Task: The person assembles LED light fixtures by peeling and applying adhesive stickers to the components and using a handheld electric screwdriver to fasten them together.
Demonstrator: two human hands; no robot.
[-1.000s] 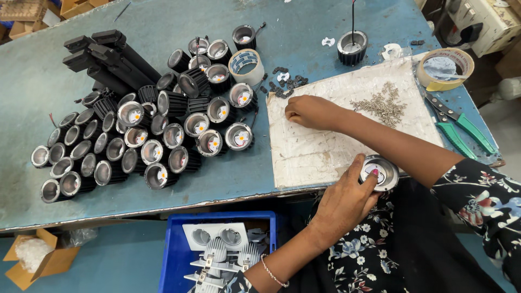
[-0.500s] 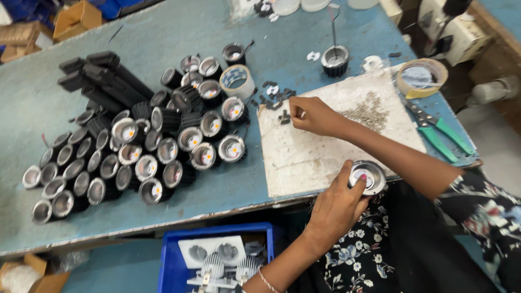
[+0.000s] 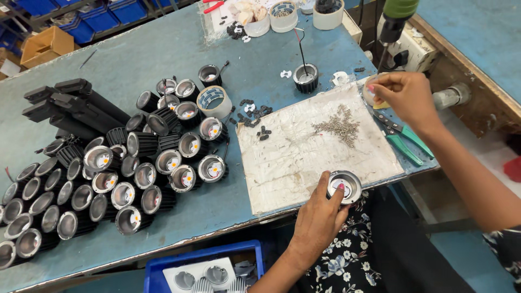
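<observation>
- Along the left of the blue worktable [image 3: 163, 49], black long housings [image 3: 70, 106] lie stacked, and a crowd of finned black lamp bodies [image 3: 135, 173] with shiny reflectors lies beside them, many touching one another.
- Below the table edge, a blue bin [image 3: 163, 268] holds a pale tray with a few more silvery parts.
- Near the table's middle, a roll of tape [image 3: 214, 101] sits just beside the lamp cluster, and small black clips [image 3: 255, 111] are scattered next to it.
- On the worn white mat [image 3: 304, 157], a heap of small screws [image 3: 339, 125] lies loose, in no container.
- At the mat's near edge, the left hand [image 3: 317, 217] is closed around a single round lamp unit [image 3: 344, 185], fingertips on its rim, steadying it upright.
- Behind the mat, one lamp body with wires [image 3: 305, 77] stands alone; further back, pale round tubs [image 3: 283, 13] hold small parts too blurred to identify.
- At the right, the right hand [image 3: 407, 95] pinches the rim of a small round container [image 3: 374, 93]; its contents are hidden by the fingers.
- Green-handled cutters [image 3: 404, 142] lie just beside that hand.
- Judging by this, the step in hand is fetching something for the held unit; the next move calls for a fine pinch and a steady carry to it.
</observation>
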